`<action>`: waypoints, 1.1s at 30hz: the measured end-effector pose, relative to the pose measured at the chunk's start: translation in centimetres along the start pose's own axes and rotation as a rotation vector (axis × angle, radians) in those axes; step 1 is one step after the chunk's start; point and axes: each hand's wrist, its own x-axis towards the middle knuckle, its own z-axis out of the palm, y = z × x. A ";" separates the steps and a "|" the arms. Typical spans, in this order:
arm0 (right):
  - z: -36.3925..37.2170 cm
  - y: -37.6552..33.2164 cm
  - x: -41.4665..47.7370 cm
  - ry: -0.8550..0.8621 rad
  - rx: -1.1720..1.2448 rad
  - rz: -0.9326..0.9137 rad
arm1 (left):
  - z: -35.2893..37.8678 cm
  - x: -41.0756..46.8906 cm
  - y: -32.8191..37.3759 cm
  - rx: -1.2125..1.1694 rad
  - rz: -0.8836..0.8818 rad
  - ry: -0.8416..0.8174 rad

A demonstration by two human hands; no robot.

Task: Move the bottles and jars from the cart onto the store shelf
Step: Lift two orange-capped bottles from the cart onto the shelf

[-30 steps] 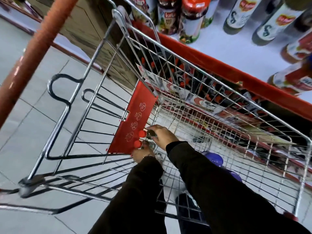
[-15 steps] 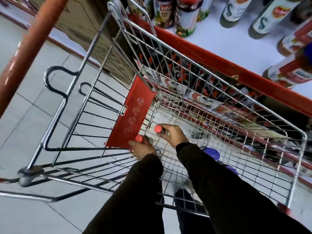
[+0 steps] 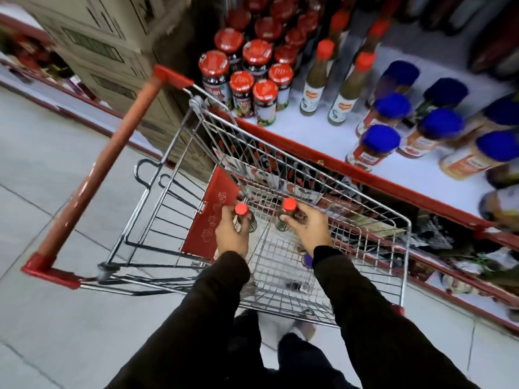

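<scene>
Left hand [image 3: 230, 234] wrapped around a red-capped bottle [image 3: 243, 218], right hand [image 3: 308, 226] closed on a second red-capped bottle [image 3: 287, 214], both bottles upright inside the wire cart [image 3: 404, 248], shelf [image 3: 317, 136] just beyond with red-lidded jars [image 3: 264, 101] and blue-capped bottles [image 3: 375, 148].

My sleeves [image 3: 379, 318] are black; the bottle caps [image 3: 289, 204] I hold are red, the cart handle [image 3: 112, 144] orange-red, shelf jars' lids [image 3: 380, 140] blue.
</scene>
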 end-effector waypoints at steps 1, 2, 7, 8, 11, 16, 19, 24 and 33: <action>-1.0 -0.9 -0.4 0.026 0.010 -0.017 | -0.4 0.0 1.0 -0.022 0.065 -0.015; -2.0 -1.8 -0.6 0.054 0.017 -0.035 | -0.8 0.2 2.1 -0.047 0.121 -0.034; -5.8 -5.2 -1.4 0.201 0.033 -0.121 | -2.3 1.1 7.7 -0.215 0.302 -0.112; -6.5 -5.9 -1.5 0.230 0.042 -0.141 | -2.4 1.3 8.9 -0.236 0.328 -0.121; -8.1 -7.8 -1.4 0.313 0.043 -0.206 | -2.5 1.8 12.3 -0.302 0.394 -0.136; -10.4 -10.9 0.1 0.412 0.093 -0.229 | -2.4 3.4 18.0 -0.344 0.527 -0.143; -11.5 -12.2 1.7 0.480 0.080 -0.256 | -2.0 5.0 20.8 -0.350 0.584 -0.158; -12.4 -13.2 4.3 0.566 0.064 -0.215 | -0.4 7.9 22.9 -0.274 0.642 -0.196; -12.4 -13.3 6.7 0.552 0.036 -0.117 | 1.7 10.2 22.8 -0.173 0.591 -0.266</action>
